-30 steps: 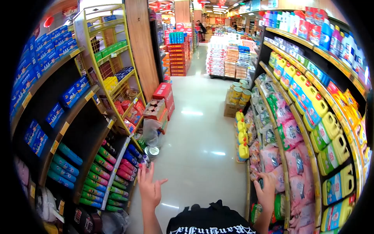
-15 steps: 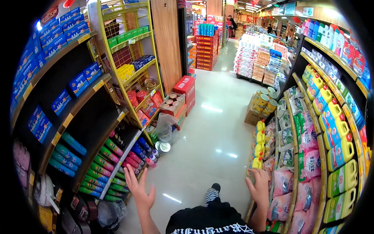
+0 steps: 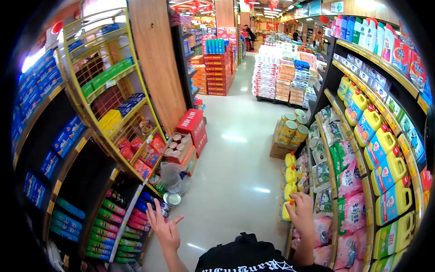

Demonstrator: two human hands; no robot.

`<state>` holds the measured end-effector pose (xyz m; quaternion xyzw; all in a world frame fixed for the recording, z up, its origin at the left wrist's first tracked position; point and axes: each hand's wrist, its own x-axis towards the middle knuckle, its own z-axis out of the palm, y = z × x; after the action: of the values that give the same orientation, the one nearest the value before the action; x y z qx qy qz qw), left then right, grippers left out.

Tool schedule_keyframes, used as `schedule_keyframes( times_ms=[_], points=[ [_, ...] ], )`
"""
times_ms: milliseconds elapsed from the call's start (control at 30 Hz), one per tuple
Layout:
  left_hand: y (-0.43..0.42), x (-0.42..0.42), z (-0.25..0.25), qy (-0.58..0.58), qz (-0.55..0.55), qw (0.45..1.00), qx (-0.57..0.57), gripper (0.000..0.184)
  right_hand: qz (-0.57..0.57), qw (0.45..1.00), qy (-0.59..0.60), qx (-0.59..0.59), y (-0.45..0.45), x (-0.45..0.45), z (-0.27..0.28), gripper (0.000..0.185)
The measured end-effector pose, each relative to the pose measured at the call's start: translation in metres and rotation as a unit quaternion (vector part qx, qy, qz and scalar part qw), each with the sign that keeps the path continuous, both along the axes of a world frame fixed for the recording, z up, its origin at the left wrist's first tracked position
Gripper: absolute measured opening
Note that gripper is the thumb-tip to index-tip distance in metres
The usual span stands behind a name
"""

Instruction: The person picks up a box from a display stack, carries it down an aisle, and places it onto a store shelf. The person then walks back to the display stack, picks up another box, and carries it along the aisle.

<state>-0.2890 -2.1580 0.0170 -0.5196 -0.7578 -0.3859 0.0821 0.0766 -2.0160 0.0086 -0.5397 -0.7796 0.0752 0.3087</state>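
Head view: which hand is nearer the low yellow jugs (image 3: 290, 174)?
Right hand (image 3: 303, 214). Fingers half curled, apart, nothing visibly held; can't tell if it's touching. Jugs look upright, on the near side of the carton (image 3: 282, 150), row running toward it.
Left hand (image 3: 166, 231)?
Spread, empty, nearer and left of the carton.
Count?
Four low jugs, one carton, two hands.

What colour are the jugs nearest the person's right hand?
Yellow jugs, best seen in the head view.

Two raised hands (image 3: 165, 231) (well apart) hover between stocked shelves (image 3: 80, 145).
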Motion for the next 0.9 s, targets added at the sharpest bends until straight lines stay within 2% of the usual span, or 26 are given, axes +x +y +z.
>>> schedule_keyframes(
  times_ms=[100, 167, 233, 300, 367, 400, 533, 633, 700, 900],
  points=[
    [0.036, 0.011, 0.004, -0.006, -0.049, 0.998, -0.050, 0.037, -0.010, 1.000, 0.011, 0.004, 0.012, 0.022, -0.007, 0.036],
    [0.064, 0.016, 0.001, -0.018, -0.069, 0.994, -0.079, 0.037, -0.055, 0.997, 0.048, -0.037, 0.018, 0.034, -0.022, 0.036],
    [0.088, 0.020, -0.002, 0.005, -0.142, 0.986, -0.089, 0.038, -0.093, 0.994, 0.028, -0.040, 0.019, 0.045, -0.035, 0.035],
    [0.116, 0.022, 0.000, 0.028, -0.163, 0.981, -0.100, 0.045, -0.145, 0.985, -0.013, -0.093, 0.022, 0.051, -0.039, 0.034],
    [0.143, 0.029, -0.003, -0.003, -0.162, 0.984, -0.075, 0.066, -0.154, 0.984, -0.014, -0.092, 0.028, 0.052, -0.041, 0.034],
    [0.155, 0.027, -0.006, 0.046, -0.177, 0.976, -0.118, 0.086, -0.158, 0.984, -0.010, -0.087, 0.031, 0.052, -0.041, 0.034],
    [0.208, 0.027, -0.017, 0.023, -0.266, 0.955, -0.127, 0.083, -0.196, 0.978, -0.005, -0.069, 0.062, 0.040, -0.037, 0.033],
    [0.255, 0.005, -0.024, -0.009, -0.305, 0.949, -0.083, 0.083, -0.221, 0.975, -0.011, -0.008, 0.090, 0.021, -0.032, 0.032],
    [0.289, -0.017, -0.018, 0.076, -0.294, 0.944, -0.133, 0.082, -0.267, 0.964, -0.011, -0.001, 0.112, 0.000, -0.025, 0.031],
    [0.371, -0.097, 0.007, 0.051, -0.271, 0.956, -0.095, 0.080, -0.271, 0.962, 0.023, -0.035, 0.198, -0.067, -0.016, 0.033]
  ],
)
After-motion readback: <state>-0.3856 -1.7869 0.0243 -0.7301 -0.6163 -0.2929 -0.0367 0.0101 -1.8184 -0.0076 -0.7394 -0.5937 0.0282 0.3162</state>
